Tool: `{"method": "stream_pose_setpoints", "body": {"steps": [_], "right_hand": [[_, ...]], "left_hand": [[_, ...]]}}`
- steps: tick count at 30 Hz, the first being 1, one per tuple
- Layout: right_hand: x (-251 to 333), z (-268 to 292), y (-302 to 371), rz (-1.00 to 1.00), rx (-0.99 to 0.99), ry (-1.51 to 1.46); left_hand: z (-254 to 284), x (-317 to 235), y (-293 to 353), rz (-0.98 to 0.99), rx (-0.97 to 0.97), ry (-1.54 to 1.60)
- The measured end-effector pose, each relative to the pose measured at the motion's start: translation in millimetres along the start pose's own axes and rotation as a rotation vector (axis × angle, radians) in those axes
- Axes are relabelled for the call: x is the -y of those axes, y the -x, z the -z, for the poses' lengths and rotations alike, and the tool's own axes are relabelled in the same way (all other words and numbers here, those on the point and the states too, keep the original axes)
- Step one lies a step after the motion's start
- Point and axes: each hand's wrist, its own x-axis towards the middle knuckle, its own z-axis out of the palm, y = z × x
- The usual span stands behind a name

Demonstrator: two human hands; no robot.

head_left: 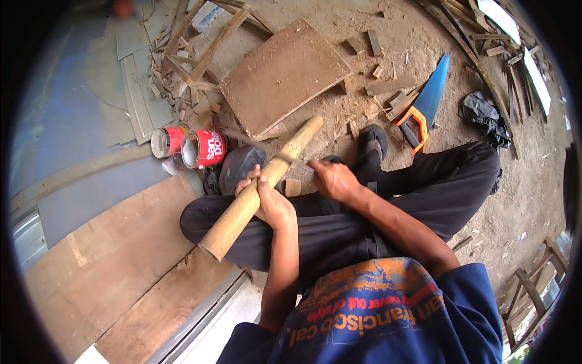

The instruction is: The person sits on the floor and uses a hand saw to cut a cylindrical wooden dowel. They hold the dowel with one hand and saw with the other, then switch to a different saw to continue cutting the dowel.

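A length of bamboo (239, 215) lies slantwise over my lap, its cut hollow end toward me at the left. My left hand (276, 206) is wrapped round its middle from below, the thumb along its side. In my closed right hand (334, 181) is one end of a long thin blade (267, 147), which crosses the bamboo above my left hand. Motion smears the blade, and my fingers hide its grip, so I cannot tell its exact kind.
Two red cans (209, 149) and a dark plastic bag (240, 167) stand left of the bamboo. Beyond are a brown board (285, 76) and a wooden frame (224, 36). A handsaw (431, 91) with an orange handle lies at the right, near a crumpled black bag (487, 118). Wood scraps litter the ground.
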Motion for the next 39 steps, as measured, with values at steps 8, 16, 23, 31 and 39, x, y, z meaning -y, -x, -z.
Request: {"method": "stream_pose_setpoints", "body": {"steps": [8,16,23,31,39], "right_hand": [[-0.2,1.7,-0.6,-0.007,0.005,-0.09],[1.1,1.8,-0.5,-0.001,-0.012,-0.073],[-1.6,6.9,1.0,0.021,0.021,-0.043],[-3.3,7.0,-1.1,-0.111,0.098,-0.004],[-16.9,2.8,1.4,-0.109,0.088,-0.032]], "left_hand": [[-7.1,-2.2,-4.4,0.031,-0.018,-0.008],[-13.8,1.9,-1.6,0.026,-0.128,-0.163],[-8.9,1.8,-4.0,0.038,-0.123,-0.152],[-8.1,0.1,-1.9,-0.008,-0.078,-0.184],[-12.2,-0.5,-0.5,0.053,-0.15,-0.125]]}}
